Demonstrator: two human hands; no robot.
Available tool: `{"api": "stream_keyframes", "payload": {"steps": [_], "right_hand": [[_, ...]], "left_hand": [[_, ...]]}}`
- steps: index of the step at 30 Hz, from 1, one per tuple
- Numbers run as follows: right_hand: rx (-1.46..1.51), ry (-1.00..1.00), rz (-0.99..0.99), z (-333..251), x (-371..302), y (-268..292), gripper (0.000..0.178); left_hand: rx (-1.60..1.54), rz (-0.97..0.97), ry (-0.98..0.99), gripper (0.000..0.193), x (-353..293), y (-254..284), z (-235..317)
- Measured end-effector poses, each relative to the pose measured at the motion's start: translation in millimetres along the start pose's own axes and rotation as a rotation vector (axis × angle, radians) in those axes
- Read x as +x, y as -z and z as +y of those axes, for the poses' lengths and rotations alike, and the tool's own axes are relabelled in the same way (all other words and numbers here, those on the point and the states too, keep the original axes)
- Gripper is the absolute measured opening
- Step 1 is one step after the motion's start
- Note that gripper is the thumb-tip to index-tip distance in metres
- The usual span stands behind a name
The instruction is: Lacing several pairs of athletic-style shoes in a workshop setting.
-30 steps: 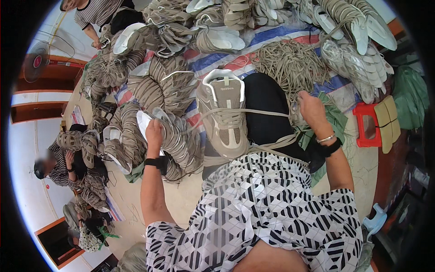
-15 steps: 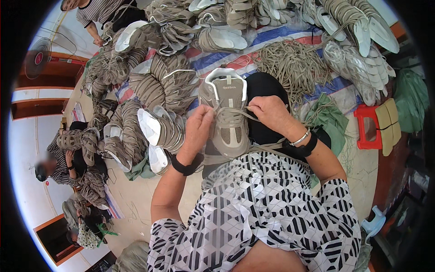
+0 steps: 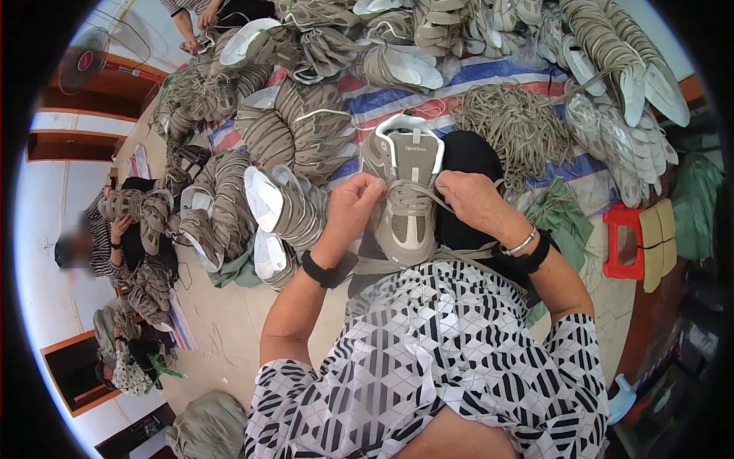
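Observation:
A taupe sneaker upper [image 3: 407, 241] with a white-lined collar lies on my lap, toe toward me. A flat taupe shoelace [image 3: 411, 193] crosses its tongue in several rows. At the upper's left edge, my left hand [image 3: 355, 205] is closed in a pinch on the shoelace; its fingertips partly hide the strand. Over at the right edge, my right hand [image 3: 478, 200] pinches the lace between thumb and forefinger, and a short strand runs from the lacing to it. Loose lace lengths lie across my lap below the toe. Black cloth shows under the right hand.
Ahead, a heap of loose laces [image 3: 512, 126] lies on a striped sheet [image 3: 489, 74]. Stacked shoe uppers [image 3: 294, 130] stand left and far. At the right are a red plastic stool [image 3: 623, 241] and a green bag [image 3: 697, 206]. Other people work at the far left.
My right hand has come in closer to the upper's right edge, and the lace strand beside it is shorter. My left hand stays pinched at the left edge. The whole view has shifted slightly.

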State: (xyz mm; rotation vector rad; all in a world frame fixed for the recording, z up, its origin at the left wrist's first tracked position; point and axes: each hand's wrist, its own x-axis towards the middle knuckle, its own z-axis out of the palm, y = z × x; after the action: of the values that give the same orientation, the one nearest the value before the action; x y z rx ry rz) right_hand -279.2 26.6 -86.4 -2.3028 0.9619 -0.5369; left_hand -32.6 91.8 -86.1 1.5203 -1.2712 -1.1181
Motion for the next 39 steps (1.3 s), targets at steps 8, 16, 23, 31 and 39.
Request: {"api": "stream_keyframes", "payload": {"steps": [8,16,23,31,39], "right_hand": [[0.146,-0.050,0.015,0.1,2.4,1.0,0.009],[0.164,-0.038,0.025,3.7,-1.3,3.9,0.009],[-0.007,0.035,0.041,-6.3,10.0,13.5,0.014],[-0.384,0.472,-0.097,-22.1,37.7,19.4,0.015],[-0.119,0.268,-0.339,-36.6,51.1,34.3,0.012]], "left_hand": [[-0.245,-0.051,0.231,0.018,5.9,4.8,5.8],[0.433,0.201,-0.296,0.015,3.2,-18.9,16.6],[0.474,-0.041,-0.173,0.013,26.3,3.8,29.4],[0.998,-0.406,-1.078,0.014,63.0,37.5,60.5],[1.151,-0.349,-1.041,0.019,48.2,11.1,40.9]]}}
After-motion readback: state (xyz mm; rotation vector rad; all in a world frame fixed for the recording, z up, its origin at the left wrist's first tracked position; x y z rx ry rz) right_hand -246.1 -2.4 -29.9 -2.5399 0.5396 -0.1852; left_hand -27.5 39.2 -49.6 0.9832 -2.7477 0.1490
